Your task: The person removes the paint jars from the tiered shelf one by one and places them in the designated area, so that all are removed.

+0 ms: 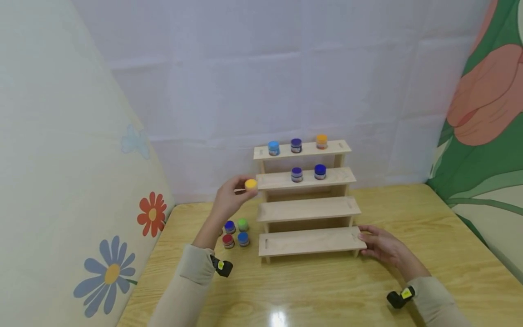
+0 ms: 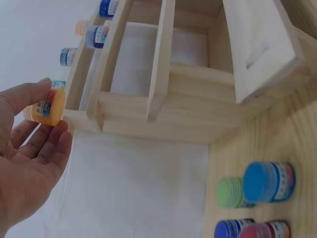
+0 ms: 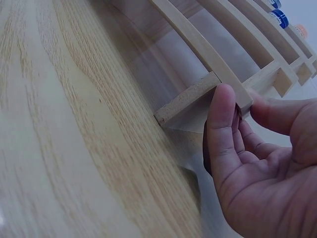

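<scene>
My left hand point(image 1: 229, 200) pinches a small jar of paint with a yellow-orange lid point(image 1: 251, 184) between thumb and fingers, at the left end of the second tier from the top. In the left wrist view the jar point(image 2: 49, 106) lies tilted on its side in the fingers. The stepped wooden rack point(image 1: 310, 240) has four tiers. At its lower right corner, my right hand point(image 1: 382, 245) grips the end of the lowest board, with thumb and fingers on either side. Light blue point(image 1: 273, 148), purple point(image 1: 296, 146) and orange point(image 1: 321, 141) jars stand on the top tier.
A purple jar point(image 1: 297, 175) and a dark blue jar point(image 1: 320, 171) stand on the second tier. Left of the rack, green point(image 1: 243, 225), red point(image 1: 228, 241) and blue point(image 1: 243, 239) jars are among several on the wooden table point(image 1: 318, 290). White cloth point(image 1: 245, 91) hangs behind.
</scene>
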Motion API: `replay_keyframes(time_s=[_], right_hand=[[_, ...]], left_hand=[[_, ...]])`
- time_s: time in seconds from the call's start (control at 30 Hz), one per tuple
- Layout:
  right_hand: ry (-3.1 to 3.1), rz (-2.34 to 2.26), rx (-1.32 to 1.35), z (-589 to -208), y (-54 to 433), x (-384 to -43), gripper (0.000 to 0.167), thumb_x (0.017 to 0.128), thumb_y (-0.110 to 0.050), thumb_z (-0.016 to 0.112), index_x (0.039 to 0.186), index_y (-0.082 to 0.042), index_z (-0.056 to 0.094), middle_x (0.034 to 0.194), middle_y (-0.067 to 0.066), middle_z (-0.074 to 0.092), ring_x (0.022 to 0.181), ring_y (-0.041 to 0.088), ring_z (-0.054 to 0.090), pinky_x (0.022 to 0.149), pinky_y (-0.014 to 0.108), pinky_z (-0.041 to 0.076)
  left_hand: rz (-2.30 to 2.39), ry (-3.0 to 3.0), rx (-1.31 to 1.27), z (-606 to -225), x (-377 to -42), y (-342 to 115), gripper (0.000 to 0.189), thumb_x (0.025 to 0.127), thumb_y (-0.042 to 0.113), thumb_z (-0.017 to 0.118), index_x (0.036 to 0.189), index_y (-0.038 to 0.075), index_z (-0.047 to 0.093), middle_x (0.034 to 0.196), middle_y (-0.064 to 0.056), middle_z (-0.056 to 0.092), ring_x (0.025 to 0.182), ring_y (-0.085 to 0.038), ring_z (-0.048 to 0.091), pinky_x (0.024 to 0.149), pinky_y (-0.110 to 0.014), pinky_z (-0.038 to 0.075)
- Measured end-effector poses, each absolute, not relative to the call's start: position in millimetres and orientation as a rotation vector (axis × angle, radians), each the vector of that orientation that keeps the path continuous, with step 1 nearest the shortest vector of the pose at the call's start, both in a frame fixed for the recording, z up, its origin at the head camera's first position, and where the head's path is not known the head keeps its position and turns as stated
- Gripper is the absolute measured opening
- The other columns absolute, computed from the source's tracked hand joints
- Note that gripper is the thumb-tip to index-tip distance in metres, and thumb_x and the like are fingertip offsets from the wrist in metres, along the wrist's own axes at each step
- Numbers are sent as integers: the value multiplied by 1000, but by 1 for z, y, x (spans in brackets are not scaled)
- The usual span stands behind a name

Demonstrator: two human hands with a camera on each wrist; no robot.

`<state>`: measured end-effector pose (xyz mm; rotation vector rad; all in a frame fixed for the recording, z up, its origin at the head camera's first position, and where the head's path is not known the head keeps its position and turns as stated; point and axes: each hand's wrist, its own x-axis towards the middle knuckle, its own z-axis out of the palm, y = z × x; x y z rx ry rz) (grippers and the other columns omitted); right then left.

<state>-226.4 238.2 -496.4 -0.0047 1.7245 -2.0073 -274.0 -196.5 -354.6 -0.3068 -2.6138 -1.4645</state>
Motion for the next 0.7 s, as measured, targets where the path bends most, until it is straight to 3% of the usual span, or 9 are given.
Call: replay_keyframes(time_s=[0.7], right_hand=[[1725, -2022, 0, -493, 236, -223, 60, 104, -12, 56, 151, 8, 25, 102, 1, 67, 88, 12, 67, 72, 24, 60]], left_hand=[[-1497, -2656, -252, -385, -232, -256, 51, 92, 29, 77, 135, 9, 59, 124, -12, 65, 118, -30, 61, 106, -48, 50]])
